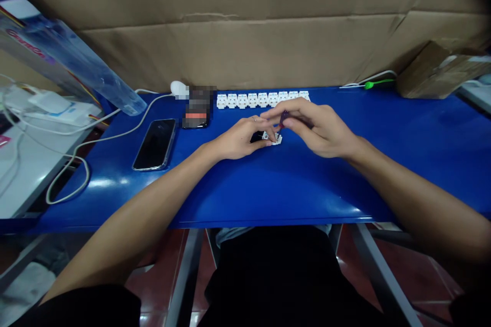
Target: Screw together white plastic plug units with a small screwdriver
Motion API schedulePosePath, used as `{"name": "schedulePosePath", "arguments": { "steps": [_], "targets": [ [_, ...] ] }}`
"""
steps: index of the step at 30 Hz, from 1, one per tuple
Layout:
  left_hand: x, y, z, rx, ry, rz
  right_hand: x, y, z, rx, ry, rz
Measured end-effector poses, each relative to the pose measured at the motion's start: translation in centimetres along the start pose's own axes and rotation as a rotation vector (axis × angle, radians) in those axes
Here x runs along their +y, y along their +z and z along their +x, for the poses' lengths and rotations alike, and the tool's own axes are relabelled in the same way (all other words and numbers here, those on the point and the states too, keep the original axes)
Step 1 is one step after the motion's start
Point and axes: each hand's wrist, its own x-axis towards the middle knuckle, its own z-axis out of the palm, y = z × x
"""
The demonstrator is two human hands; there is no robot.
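Though half hidden, left grip [241,138] pinching white block [273,138], right grip [314,127] clenching purple tool [283,119]

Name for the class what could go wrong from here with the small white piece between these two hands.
The small white piece, pinched at the left hand, could slip and skid across the glossy blue bench. The dark purple tool in the right hand might slide off and jab the fingers. The row of white blocks sits close enough to be knocked.

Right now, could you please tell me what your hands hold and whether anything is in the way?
Left hand on small white block; right hand pinching purple item above it. White block row beyond, phone leftward, both apart.
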Motion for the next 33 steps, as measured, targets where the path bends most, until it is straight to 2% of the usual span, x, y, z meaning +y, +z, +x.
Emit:
{"name": "schedulePosePath", "arguments": {
  "steps": [3, 6, 11, 14, 20, 25, 29, 33],
  "targets": [
    [-0.2, 0.2, 0.0, 0.018, 0.010, 0.015, -0.3, -0.2, 0.1, 0.030, 0.019, 0.027],
    [-0.4, 0.3, -0.1, 0.037, 0.037, 0.036, -0.6, -0.2, 0.0, 0.077, 0.033, -0.079],
    [-0.3, 0.2, -0.1, 0.012, 0.039, 0.051, -0.7, 0.4, -0.2, 0.317, 0.065, -0.195],
    [-0.1, 0.1, 0.0, 0.001, 0.025, 0.057, -0.5, 0.9, -0.2, 0.381, 0.056, -0.189],
    [-0.1, 0.1, -0.1, 0.003, 0.013, 0.051, 0.6, 1.2, -0.4, 0.317, -0.058, -0.134],
    [-0.4, 0.1, -0.1, 0.007, 0.048, 0.048, 0.8, 0.8, -0.6, 0.176, -0.127, -0.106],
    [-0.4, 0.2, 0.0, 0.004, 0.051, 0.047, 0.3, 0.1, -0.3, 0.028, -0.104, -0.137],
    [-0.4, 0.3, 0.0, 0.017, 0.059, 0.027, -0.5, -0.3, 0.2, 0.054, -0.053, -0.046]
  ]
}}
